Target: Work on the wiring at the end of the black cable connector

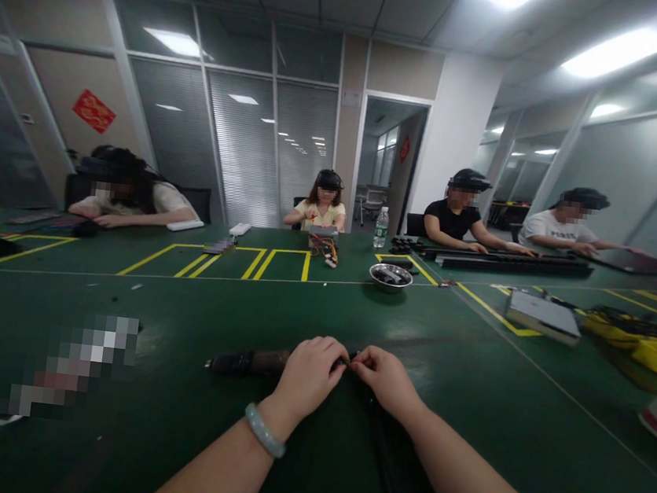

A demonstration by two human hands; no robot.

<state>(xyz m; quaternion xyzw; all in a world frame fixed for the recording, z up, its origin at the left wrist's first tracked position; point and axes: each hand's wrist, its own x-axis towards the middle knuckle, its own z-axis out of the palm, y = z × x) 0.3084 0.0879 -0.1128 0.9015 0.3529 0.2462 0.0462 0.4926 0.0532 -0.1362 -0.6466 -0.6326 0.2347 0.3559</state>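
1. Left hand [309,375] is clenched around a dark cylindrical tool [247,361] lying on the green tabletop [179,411]
2. Right hand [385,378] pinches something tiny at the tool's tip, fingertips touching the left hand
3. A metal bowl [390,276] sits well beyond

Both hands, left [307,375] and right [386,376], fingertips together over a dark screwdriver [247,361] on green table [170,387].
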